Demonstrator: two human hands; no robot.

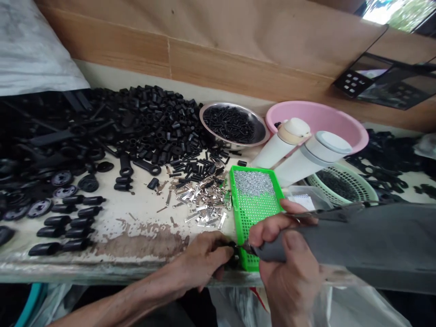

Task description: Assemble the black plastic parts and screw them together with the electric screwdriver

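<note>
right hand (289,259) closed around a dark grey tool (361,247), fingers wrapped over and thumb along its narrow front end, i held it level with the tip pointing to my left. my left hand (207,256) was pinching a small black part (234,248) between thumb and curled fingers at the table's front edge. that part lay at the fingertips, mostly hidden by them, just left of the tool's tip; i could not tell whether the two touched. right beside it, partly beneath the tool, was a green tray (257,210) with tiny silver pieces (254,181) heaped at its far end. just beyond my left hand lay scattered metal strips (209,200), and well off to the left, black cylinders (66,222) stretched in rows on the table (119,206).
</note>
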